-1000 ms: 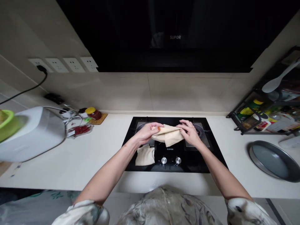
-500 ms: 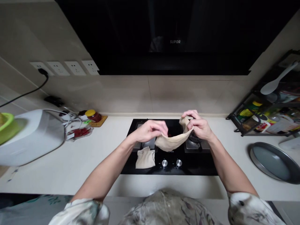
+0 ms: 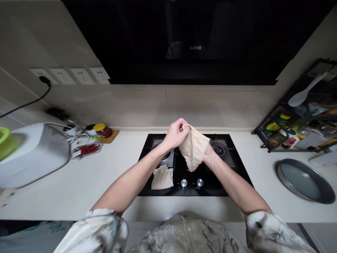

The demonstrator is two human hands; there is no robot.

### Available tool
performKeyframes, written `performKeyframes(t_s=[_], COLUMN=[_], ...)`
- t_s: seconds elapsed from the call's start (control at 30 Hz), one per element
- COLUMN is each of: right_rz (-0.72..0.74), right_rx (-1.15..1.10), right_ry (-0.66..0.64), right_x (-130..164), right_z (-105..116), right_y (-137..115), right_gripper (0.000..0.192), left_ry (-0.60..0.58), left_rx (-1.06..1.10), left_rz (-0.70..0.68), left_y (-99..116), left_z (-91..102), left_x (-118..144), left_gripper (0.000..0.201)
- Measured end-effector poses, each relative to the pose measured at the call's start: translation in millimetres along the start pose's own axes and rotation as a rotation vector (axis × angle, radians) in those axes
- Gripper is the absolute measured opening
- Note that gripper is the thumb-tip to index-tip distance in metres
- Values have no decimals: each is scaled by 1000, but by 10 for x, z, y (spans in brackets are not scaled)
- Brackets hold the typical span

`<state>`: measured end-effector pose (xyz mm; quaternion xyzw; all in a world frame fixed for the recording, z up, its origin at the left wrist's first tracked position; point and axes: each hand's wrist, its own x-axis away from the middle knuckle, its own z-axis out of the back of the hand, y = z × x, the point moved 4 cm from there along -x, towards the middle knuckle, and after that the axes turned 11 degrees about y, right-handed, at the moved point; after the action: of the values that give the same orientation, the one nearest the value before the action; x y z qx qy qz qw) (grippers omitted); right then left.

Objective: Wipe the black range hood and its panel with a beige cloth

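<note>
Left hand (image 3: 176,134) and right hand (image 3: 207,157) hold one cloth bag (image 3: 194,147); a second bag (image 3: 162,177) lies nearby.

The brand name SUPOR stands in pale capital letters on the black range hood (image 3: 195,47), at the middle of its front panel, far above the cooktop. A small pale mark sits on the black glass hob (image 3: 158,191) just above the two knobs (image 3: 192,182), but the beige cloth bag (image 3: 194,147) covers most of it and it cannot be read. The bottles and packets in the wire rack (image 3: 265,147) at far right carry printed labels, too small to make out.
</note>
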<state>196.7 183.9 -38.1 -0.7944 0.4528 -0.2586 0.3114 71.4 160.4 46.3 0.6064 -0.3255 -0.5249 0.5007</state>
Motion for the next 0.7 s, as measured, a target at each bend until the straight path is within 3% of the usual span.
performKeyframes(t_s=[0.1,0.17,0.27,0.37,0.5,0.63,0.7], right_rz=[-95,-144,-154,-104,-49,-45,-42], right_rx=[-33,-37,-14,-25,-24,47,40], right_ry=[27,15,-4,53,80,46,67], right_x=[83,177,274,275,274,324,313], right_z=[204,354,547,656,638,584,607], right_y=[341,532,694,679,510,384,335], right_gripper=[57,72,65,51,45,45,40], left_ry=[110,135,127,91,105,155,118], left_rx=[181,296,435,484,501,539,549], left_rz=[313,446,587,688,774,779,763], left_y=[-132,-194,-269,-363,-551,-768,-889], left_z=[34,74,147,189,212,219,197], left_x=[-48,-64,-53,-28,-40,47,198], left_gripper=[20,24,22,19,22,16,10])
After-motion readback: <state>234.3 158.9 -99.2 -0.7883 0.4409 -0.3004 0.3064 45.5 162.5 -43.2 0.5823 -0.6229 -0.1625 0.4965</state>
